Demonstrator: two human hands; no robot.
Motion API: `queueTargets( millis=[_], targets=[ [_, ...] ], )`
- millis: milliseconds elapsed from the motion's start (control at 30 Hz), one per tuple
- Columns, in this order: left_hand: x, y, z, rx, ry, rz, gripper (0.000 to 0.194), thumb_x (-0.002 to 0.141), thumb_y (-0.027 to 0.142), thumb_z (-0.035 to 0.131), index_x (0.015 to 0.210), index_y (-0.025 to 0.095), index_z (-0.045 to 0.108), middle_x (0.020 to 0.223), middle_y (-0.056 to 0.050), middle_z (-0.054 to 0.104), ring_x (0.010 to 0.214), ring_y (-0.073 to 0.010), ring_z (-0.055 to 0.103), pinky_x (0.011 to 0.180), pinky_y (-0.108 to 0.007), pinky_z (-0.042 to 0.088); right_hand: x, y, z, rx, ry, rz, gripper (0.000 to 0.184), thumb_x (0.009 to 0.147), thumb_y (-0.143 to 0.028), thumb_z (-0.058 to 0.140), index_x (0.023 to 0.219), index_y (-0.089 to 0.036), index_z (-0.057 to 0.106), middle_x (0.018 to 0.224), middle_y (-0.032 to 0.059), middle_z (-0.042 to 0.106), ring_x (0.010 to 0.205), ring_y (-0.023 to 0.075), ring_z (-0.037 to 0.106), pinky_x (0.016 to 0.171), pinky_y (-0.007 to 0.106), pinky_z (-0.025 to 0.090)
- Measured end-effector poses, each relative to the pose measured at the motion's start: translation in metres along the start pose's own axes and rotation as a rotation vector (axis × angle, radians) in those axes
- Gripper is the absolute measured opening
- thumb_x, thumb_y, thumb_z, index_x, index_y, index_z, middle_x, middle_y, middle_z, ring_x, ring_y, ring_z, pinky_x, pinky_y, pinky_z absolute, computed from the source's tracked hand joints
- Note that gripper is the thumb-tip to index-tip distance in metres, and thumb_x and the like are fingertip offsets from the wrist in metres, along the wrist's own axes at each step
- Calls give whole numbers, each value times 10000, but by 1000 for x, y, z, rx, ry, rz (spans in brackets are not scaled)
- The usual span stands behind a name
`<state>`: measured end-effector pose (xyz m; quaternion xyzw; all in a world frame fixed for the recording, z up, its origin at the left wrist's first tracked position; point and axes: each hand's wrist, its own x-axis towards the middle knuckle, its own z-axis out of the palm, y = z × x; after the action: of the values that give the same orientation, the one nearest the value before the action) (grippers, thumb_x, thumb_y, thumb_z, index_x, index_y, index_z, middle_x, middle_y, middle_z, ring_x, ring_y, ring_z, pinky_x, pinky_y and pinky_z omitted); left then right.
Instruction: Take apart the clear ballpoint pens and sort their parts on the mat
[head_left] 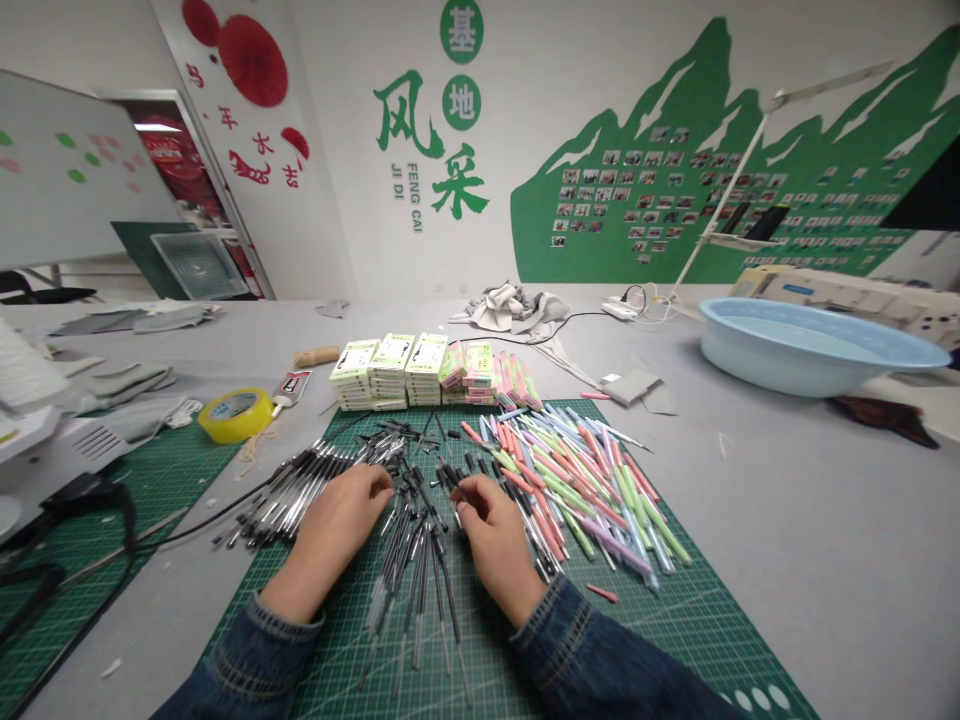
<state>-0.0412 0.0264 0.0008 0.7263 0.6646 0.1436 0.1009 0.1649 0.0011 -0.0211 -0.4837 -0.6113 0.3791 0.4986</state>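
Left hand (349, 505): centre-left, curled; hold unclear.
Right hand (496, 540): centre, narrow pinch, contents unclear.
Slim black-and-clear plastic sticks (403, 548): lower centre; light, single picks seem best.

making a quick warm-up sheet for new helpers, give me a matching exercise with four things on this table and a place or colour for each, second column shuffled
Things:
1. pastel pens
2. thin rods
3. tape roll
4. basin

Places or colours:
A. pale blue, at the far right
B. fanned out between the left hand and the right hand
C. heaped just to the right of the right hand
D. yellow, over on the left

Pairs: 1-C, 2-B, 3-D, 4-A
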Motion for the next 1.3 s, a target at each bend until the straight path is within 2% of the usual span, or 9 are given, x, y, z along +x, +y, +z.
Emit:
queueTargets(
  millis=[167,300,500,600,733,900,1033,1133,1300],
  targets=[
    [14,33,16,39,88,229,139,830,243,508,871,222,638,932,-45,616,934,-196,548,804,-280,393,0,3,0,4,21,4,163,756,-100,449,788,-190,581,795,6,605,777,168,561,707,273,405],
    [25,46,33,211,88,242,79,806,215,549,839,192,617,927,-65,597,945,-220,529,781,-298,406,0,3,1,-5,32,0,174,739,-91,449,777,-190,587,789,6,606,772,169,560,703,271,403],
    [26,39,36,271,97,220,145,867,208,438,834,195,579,877,-60,599,865,-202,549,725,-288,397,1,4,1,-9,35,7,186,728,-82,446,777,-189,589,791,5,609,772,169,564,701,270,402],
    [26,33,31,209,71,203,115,857,217,464,878,211,577,876,-42,606,831,-187,562,694,-273,391,1,5,2,-23,31,10,185,730,-82,447,776,-189,590,790,5,608,770,169,561,697,271,400],
    [29,28,26,133,26,218,119,822,189,523,902,222,605,919,-36,616,878,-177,568,756,-264,397,2,6,1,-39,36,5,188,735,-82,444,781,-190,591,793,5,607,765,167,556,691,272,395],
    [31,35,29,224,38,269,121,840,201,503,865,210,621,927,-51,607,924,-193,547,766,-272,411,2,5,0,-48,39,-1,185,740,-88,447,790,-192,592,787,3,601,751,164,545,680,272,390],
    [31,45,36,311,25,294,209,861,137,419,851,174,625,936,-94,611,936,-214,535,787,-298,419,1,5,0,-48,35,-10,189,740,-89,444,790,-190,596,786,4,601,749,165,542,676,271,388],
    [32,47,38,297,-6,300,239,849,98,401,881,153,631,951,-123,618,927,-226,543,797,-321,420,1,5,0,-51,37,-13,190,741,-87,442,786,-191,595,781,3,601,742,164,540,669,268,386],
    [38,47,36,264,-43,297,232,827,89,427,857,168,644,900,-99,642,878,-205,577,779,-300,426,1,6,1,-56,31,-12,190,738,-86,448,787,-191,599,777,2,602,738,165,536,664,266,381]
  ],
)
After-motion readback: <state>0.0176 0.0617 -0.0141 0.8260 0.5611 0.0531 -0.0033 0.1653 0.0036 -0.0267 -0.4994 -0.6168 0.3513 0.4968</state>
